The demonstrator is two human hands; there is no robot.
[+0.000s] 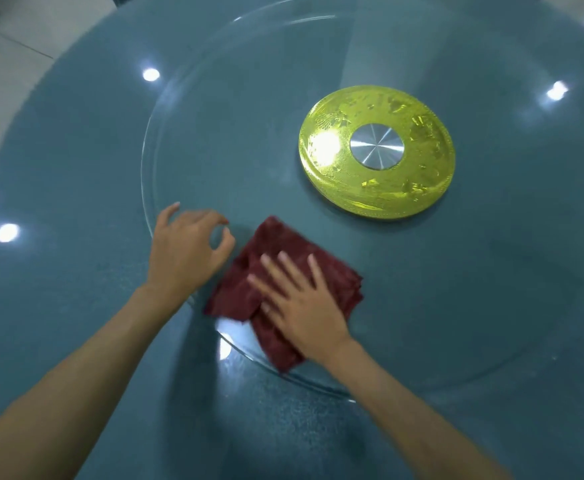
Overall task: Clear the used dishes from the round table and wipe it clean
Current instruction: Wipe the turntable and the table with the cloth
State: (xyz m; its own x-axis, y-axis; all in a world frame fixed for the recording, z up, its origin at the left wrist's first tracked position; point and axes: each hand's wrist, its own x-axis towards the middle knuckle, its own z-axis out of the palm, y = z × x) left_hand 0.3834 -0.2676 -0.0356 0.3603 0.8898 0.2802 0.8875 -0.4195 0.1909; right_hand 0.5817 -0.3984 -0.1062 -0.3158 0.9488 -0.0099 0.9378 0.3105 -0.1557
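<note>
Wiping is judged to be the step in hand, since a dark red cloth point(276, 240) is pressed flat onto the glass turntable point(231, 133) that sits on the round table point(75, 168). The cloth is folded and lies at the near edge of the glass, with one corner hanging over the rim towards the person. It is covered by the right hand point(297, 299), whose fingers point(285, 268) are laid straight and spread across its middle. Nothing is gripped; the fabric is only held down by palm and fingers, and bare cloth shows beyond the fingertips and to their left.

The left hand point(186, 251) is placed just beside the cloth, apart from it, at the rim of the glass. Its fingers are loosely curled and nothing is held in them. Whether the fingertips rest on the glass cannot be told.

Further in, a yellow hub point(422, 161) with a metal centre point(376, 146) is seen under the glass. For the next move, steady downward pressure is called for as the cloth is swept across the unwiped glass, and the turntable may need to be braced against turning.
</note>
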